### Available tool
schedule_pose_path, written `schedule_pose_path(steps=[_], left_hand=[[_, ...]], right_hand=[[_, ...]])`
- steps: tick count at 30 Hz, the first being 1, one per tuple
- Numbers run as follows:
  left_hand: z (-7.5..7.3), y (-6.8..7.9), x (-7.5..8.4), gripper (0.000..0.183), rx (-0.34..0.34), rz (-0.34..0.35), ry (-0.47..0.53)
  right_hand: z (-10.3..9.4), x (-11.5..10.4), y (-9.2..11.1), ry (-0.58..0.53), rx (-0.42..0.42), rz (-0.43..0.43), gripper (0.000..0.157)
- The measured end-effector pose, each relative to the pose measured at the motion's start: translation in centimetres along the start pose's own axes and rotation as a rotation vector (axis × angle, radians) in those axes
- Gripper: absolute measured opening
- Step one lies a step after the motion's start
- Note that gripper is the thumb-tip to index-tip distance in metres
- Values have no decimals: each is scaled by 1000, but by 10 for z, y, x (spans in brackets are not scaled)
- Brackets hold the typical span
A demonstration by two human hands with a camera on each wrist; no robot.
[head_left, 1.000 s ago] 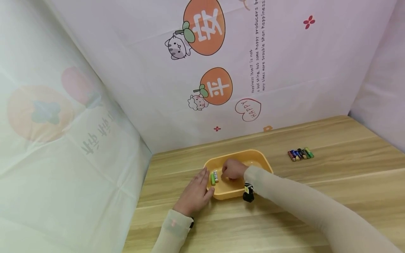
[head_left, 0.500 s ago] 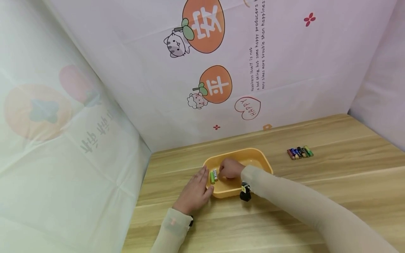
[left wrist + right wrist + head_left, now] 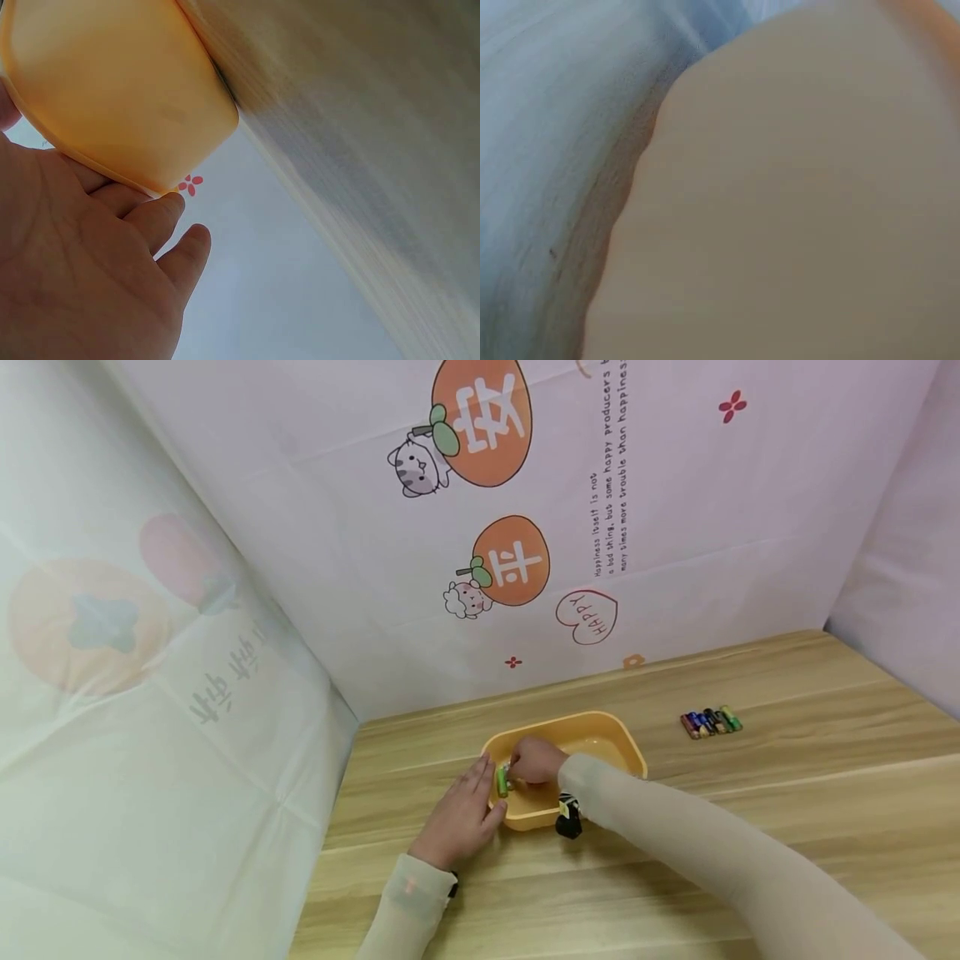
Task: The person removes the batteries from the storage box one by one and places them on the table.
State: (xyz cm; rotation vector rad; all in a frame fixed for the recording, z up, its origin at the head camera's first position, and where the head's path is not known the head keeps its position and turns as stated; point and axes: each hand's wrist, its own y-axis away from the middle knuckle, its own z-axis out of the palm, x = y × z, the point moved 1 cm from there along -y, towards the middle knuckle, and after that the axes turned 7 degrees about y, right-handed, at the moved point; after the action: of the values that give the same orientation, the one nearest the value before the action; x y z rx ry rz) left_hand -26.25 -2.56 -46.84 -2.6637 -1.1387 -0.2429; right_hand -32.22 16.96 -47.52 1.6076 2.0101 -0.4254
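A yellow plastic tray [image 3: 534,821] stands on the wooden table. My left hand [image 3: 456,820] lies with extended fingers along its left end, thumb at the near corner; in the left wrist view the fingers touch the tray's [image 3: 120,90] rim. Inside, a green battery [image 3: 502,783] lies against the left end, and a white one beside it is mostly covered by my right hand. The right hand [image 3: 537,762] reaches in with curled fingers, fingertips pinching at the white battery. A blurred beige surface [image 3: 780,210] hides that hand in the right wrist view.
Several batteries [image 3: 711,723] of mixed colours lie in a row on the table [image 3: 810,718], right of the tray. A printed white sheet [image 3: 667,527] hangs behind the table, with another sheet [image 3: 247,793] along the left side.
My right hand has moved left inside the tray, and its fingers now cover most of the white battery. The left hand stays on the tray's end.
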Motion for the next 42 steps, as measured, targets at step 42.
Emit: schedule_pose_path(steps=[42], left_hand=[[-3,-2,0,66,-8,9,-15]], right_hand=[[-10,5,1,-293,-152,-40,23]])
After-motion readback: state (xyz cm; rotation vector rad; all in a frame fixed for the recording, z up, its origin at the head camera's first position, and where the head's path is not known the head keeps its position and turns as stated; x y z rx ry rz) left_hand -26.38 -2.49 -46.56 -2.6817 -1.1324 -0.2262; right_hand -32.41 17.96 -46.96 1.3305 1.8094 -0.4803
